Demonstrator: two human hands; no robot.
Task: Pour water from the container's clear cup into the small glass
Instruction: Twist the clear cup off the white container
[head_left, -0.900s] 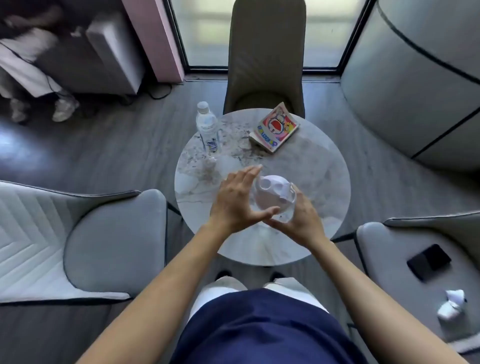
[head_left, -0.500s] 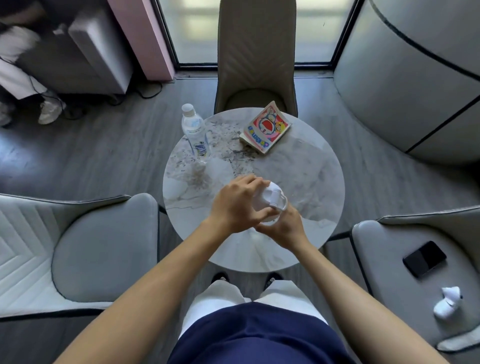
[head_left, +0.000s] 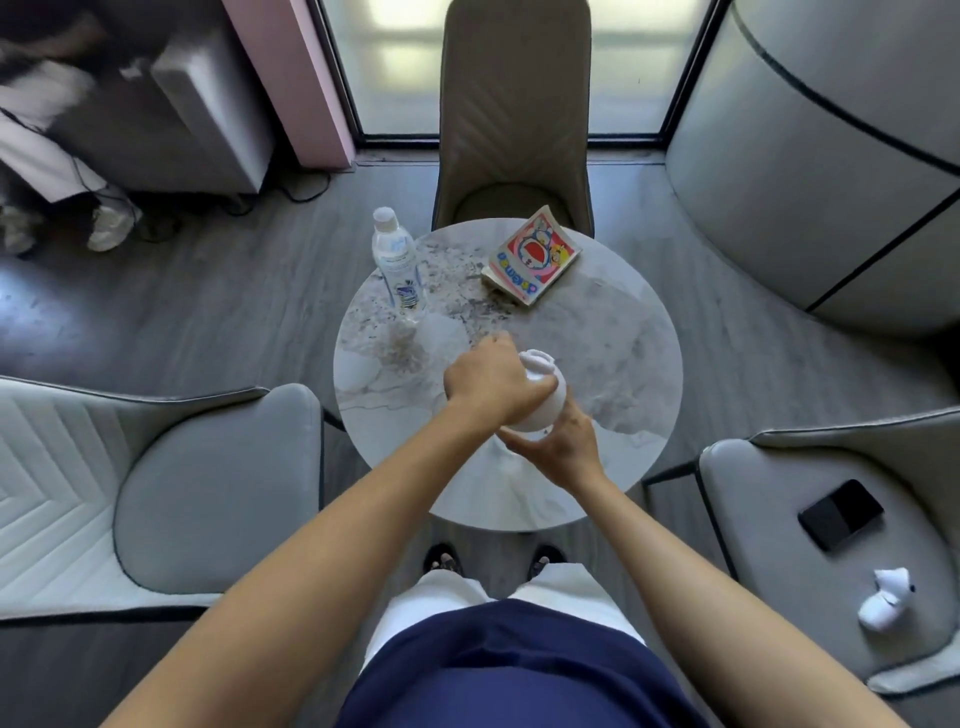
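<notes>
A white container (head_left: 543, 387) is held just above the round marble table (head_left: 639, 364), near its middle. My left hand (head_left: 491, 384) wraps over its left side and top. My right hand (head_left: 563, 449) cups its lower end from beneath. The white lid end (head_left: 537, 358) points away from me. The clear cup part is hidden between my hands. A small clear glass (head_left: 408, 340) stands on the table's left side, in front of the bottle and apart from both hands.
A capped plastic water bottle (head_left: 397, 265) stands at the table's far left edge. A colourful comic book (head_left: 532, 254) lies at the far side. Grey chairs flank the table; the right one (head_left: 779, 519) holds a black phone (head_left: 840, 514) and a white object (head_left: 885, 597).
My left hand has closed down over the container, from spread fingers to a full wrap. The container has sunk deeper between both hands, and the clear lower part no longer shows.
</notes>
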